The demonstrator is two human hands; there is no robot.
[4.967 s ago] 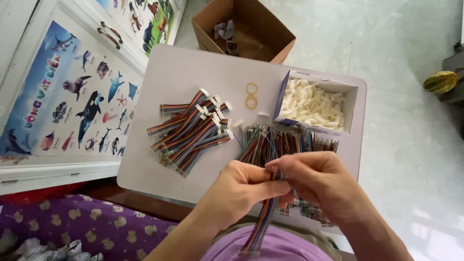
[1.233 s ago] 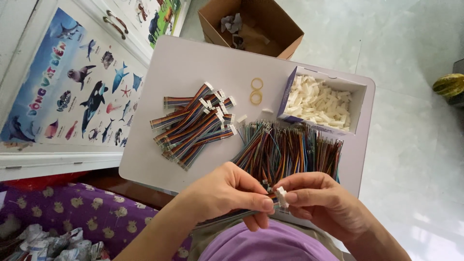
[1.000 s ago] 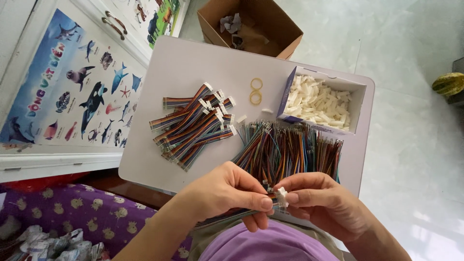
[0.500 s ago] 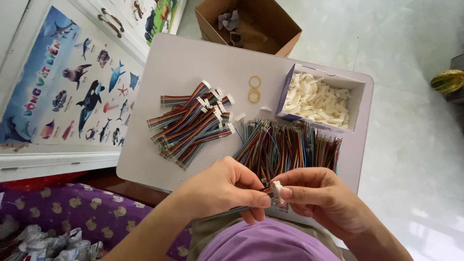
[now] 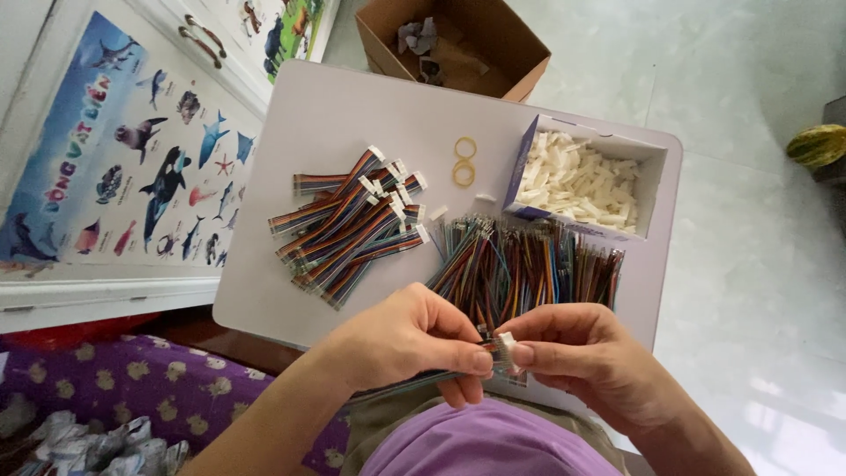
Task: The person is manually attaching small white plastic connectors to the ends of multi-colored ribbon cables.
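- We hold a small white connector housing [image 5: 506, 340] between the thumb and first finger of the right hand [image 5: 586, 357]; the fingers are closed tight on it, just above our lap.
- The left hand [image 5: 407, 335] pinches the flat strip of coloured wires [image 5: 414, 383] close to its bare end, thumb against fingertips, and the end touches the housing. The rest of the strip runs back under the left wrist.
- To do this step well, we judge that the wire ends must stay flat and in one row, so that all go into the housing together; a grip near the tip keeps them from bending.
- We should push straight, not at an angle. How deep the ends sit now we cannot tell, because the fingers cover the joint.
- Just beyond the hands, on the white table [image 5: 352, 115], lies the loose heap of wires without housings [image 5: 538, 264].
- To the left of it lies the pile of finished ribbon cables [image 5: 348, 225], with white ends.
- Farther away stands the open box of white housings [image 5: 582, 181], and beside it two rubber bands [image 5: 464, 160].
- Beyond the table a cardboard box [image 5: 458, 40] stands on the floor.
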